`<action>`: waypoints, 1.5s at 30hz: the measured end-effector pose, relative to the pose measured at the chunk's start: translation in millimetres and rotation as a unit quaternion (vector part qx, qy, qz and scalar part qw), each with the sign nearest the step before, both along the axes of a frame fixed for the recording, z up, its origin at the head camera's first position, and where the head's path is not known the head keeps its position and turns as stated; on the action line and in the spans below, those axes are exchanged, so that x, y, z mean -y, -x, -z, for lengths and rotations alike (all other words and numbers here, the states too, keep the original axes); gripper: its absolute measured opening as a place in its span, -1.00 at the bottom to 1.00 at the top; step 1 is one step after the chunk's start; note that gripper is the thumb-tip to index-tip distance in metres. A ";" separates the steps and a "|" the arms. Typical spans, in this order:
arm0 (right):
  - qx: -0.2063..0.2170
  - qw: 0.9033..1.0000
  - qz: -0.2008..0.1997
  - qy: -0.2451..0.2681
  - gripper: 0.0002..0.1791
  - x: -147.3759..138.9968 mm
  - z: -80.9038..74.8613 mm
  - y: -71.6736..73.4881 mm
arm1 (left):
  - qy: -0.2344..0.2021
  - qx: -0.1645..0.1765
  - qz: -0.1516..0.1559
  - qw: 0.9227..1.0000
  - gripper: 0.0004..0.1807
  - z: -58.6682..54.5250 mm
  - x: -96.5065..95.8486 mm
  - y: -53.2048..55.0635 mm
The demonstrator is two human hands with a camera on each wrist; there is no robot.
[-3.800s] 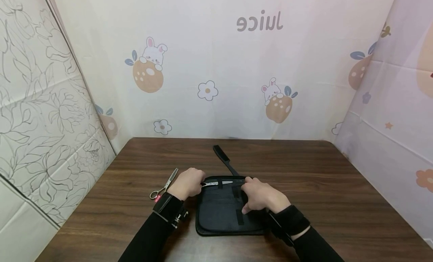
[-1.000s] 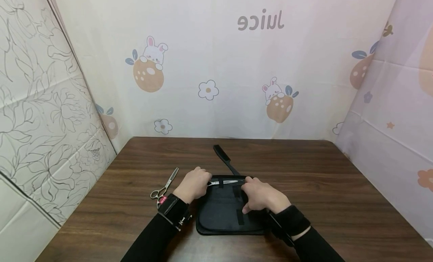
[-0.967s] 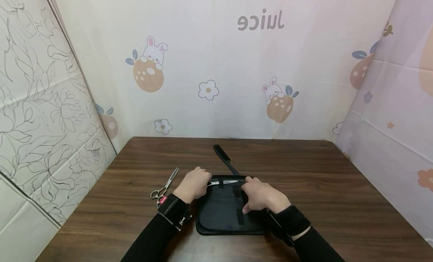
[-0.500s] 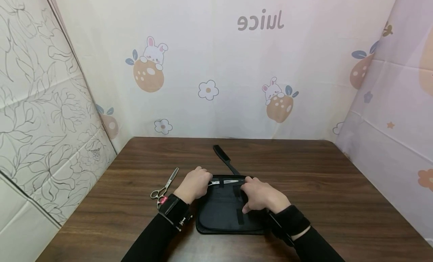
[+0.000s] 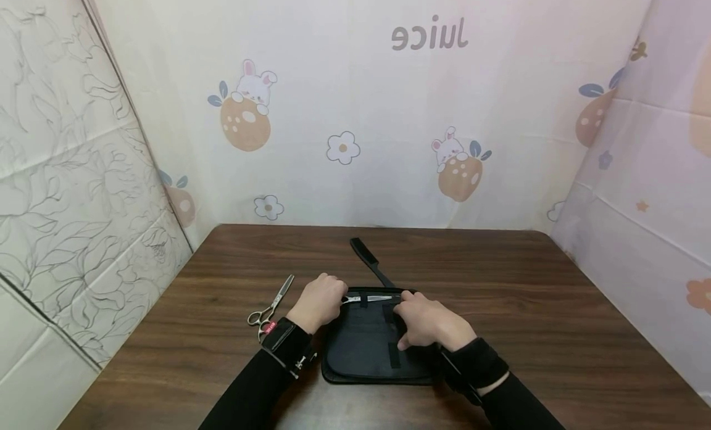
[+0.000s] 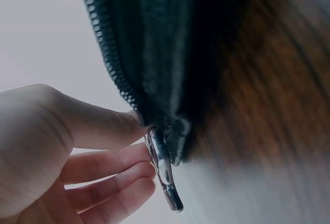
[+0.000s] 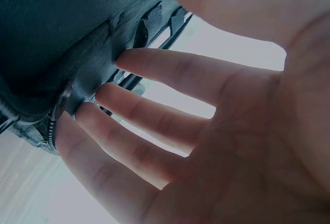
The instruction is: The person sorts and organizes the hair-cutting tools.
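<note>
On the table lies an open black zip case (image 5: pixel 361 350) with elastic loops along its inside. A pair of scissors (image 5: pixel 379 298) rests near its far edge, blades passing through a loop. My left hand (image 5: pixel 318 301) is at the case's left edge, covering the handles. In the left wrist view its thumb and fingers pinch a shiny metal handle part (image 6: pixel 164 170) beside the zipper teeth (image 6: pixel 105 49). My right hand (image 5: pixel 430 321) rests on the right part of the case. In the right wrist view its fingers are extended, fingertips touching the black lining and loops.
Thinning scissors (image 5: pixel 273 306) with a red tag (image 5: pixel 269 327) lie left of the case, close to my left wrist. A black comb (image 5: pixel 365 252) lies behind the case, its handle reaching the far edge. Printed curtains (image 5: pixel 344 97) surround the brown wooden table (image 5: pixel 500 282).
Compared with the oldest frame, my left hand has moved right and the scissors sit further right through the loop. Over the last second hardly anything moves; my right hand stays in place.
</note>
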State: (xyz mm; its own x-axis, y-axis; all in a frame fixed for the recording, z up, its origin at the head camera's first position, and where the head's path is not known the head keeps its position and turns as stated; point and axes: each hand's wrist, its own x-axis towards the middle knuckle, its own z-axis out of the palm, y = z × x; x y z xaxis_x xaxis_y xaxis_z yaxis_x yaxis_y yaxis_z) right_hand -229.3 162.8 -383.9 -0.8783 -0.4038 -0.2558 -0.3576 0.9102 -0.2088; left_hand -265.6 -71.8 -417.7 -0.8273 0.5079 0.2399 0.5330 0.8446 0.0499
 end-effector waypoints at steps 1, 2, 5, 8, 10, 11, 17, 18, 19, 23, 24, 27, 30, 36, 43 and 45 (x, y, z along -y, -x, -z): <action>0.000 1.000 0.001 0.000 -0.35 -0.1 0.4 -0.1 | 0.001 0.001 -0.001 1.000 -0.83 0.2 -0.3 0.3; 0.000 1.000 0.001 0.000 -0.35 -0.1 0.1 -0.3 | 0.002 0.002 -0.004 1.000 -0.82 0.2 -0.5 0.5; 0.000 1.000 0.003 0.003 -0.36 0.0 1.1 -0.8 | 0.002 0.005 -0.010 1.000 -0.82 0.6 -1.1 0.4; -0.001 1.000 0.005 0.005 -0.35 -0.3 1.4 -1.6 | 0.003 0.007 -0.017 1.000 -0.81 0.6 -1.8 0.3; -0.002 1.000 0.006 0.006 -0.35 -0.6 1.1 -2.2 | 0.004 0.008 -0.021 1.000 -0.80 0.9 -2.3 0.8; -0.002 1.000 0.006 0.006 -0.35 -0.9 1.2 -2.1 | 0.004 0.007 -0.021 1.000 -0.81 1.3 -2.5 1.1; -0.003 1.000 0.003 0.002 -0.35 -0.9 1.6 -1.1 | 0.004 0.008 -0.016 1.000 -0.81 1.8 -3.3 1.6; -0.003 1.000 0.003 0.001 -0.34 -0.8 1.3 -1.1 | 0.005 0.008 -0.013 1.000 -0.82 1.3 -3.3 1.3; -0.003 1.000 0.002 0.001 -0.34 -1.0 1.0 -1.2 | 0.005 0.009 -0.011 1.000 -0.82 1.1 -3.3 1.1; -0.003 1.000 0.001 0.003 -0.35 -1.3 0.7 -1.1 | 0.009 0.006 -0.001 1.000 -0.83 0.3 -2.9 1.1; -0.003 1.000 0.002 0.003 -0.35 -1.2 0.9 -0.9 | 0.011 0.004 0.001 1.000 -0.83 0.2 -2.9 1.2; -0.003 1.000 0.003 0.003 -0.35 -0.5 1.4 -0.4 | 0.015 -0.002 0.008 1.000 -0.82 -0.4 -3.0 1.2; -0.002 1.000 0.005 0.003 -0.35 0.1 1.8 -0.1 | 0.019 -0.003 0.011 1.000 -0.81 -0.9 -3.8 0.9; -0.005 1.000 0.001 0.001 -0.36 -0.6 2.2 0.5 | 0.024 -0.008 0.010 1.000 -0.82 -1.5 -5.6 -0.1; -0.007 1.000 -0.001 0.003 -0.36 -0.7 2.9 0.9 | 0.028 -0.016 0.024 0.999 -0.82 0.2 -6.7 1.8; -0.007 1.000 -0.001 0.002 -0.36 -0.5 3.4 1.4 | 0.028 -0.018 0.028 0.999 -0.83 1.0 -6.8 2.8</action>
State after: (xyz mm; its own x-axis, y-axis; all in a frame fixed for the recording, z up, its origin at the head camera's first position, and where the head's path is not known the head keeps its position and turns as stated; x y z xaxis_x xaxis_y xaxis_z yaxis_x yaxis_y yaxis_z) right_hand -230.7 163.4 -387.3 -0.8807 -0.4071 -0.2422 -0.3627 0.9084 -0.2079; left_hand -268.4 -65.0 -418.8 -0.7888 0.5661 0.2393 0.5795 0.8148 -0.0173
